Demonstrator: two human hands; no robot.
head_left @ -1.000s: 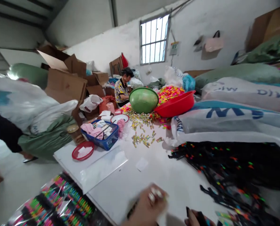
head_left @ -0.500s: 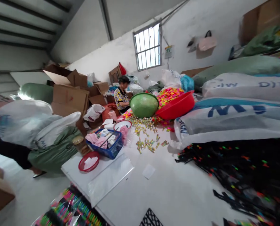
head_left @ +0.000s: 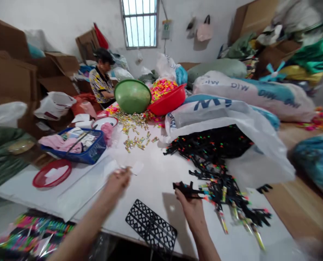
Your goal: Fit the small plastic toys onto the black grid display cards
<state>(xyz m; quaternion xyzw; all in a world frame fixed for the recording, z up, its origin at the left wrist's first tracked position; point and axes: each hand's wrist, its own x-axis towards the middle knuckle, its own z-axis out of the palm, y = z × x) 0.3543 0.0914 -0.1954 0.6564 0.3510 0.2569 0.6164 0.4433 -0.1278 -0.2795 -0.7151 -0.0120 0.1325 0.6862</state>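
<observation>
My right hand (head_left: 192, 203) is closed around a black toy gun (head_left: 188, 189), held just above the white table beside a heap of similar black toy guns (head_left: 229, 188) with orange and green bits. My left hand (head_left: 120, 178) reaches over the table with its fingers pinched. Motion blurs it, so anything between the fingertips cannot be made out. A small white square of paper (head_left: 137, 167) lies just past those fingertips. Between my forearms, at the near table edge, rests a black plastic grid (head_left: 152, 225). A flat clear plastic sheet (head_left: 80, 188) lies under and left of my left hand.
More toy guns spill from a white sack (head_left: 264, 159) at right. Small yellow pieces (head_left: 135, 141) lie mid-table before a green basin (head_left: 133, 97) and a red basin (head_left: 169, 101). A blue basket (head_left: 88, 150) and red tray (head_left: 52, 174) stand left. Another person (head_left: 99, 81) sits behind.
The view has swung right and down. Both my hands have come into view, the right with a toy gun in it. More of the toy gun heap and the whole black grid now show.
</observation>
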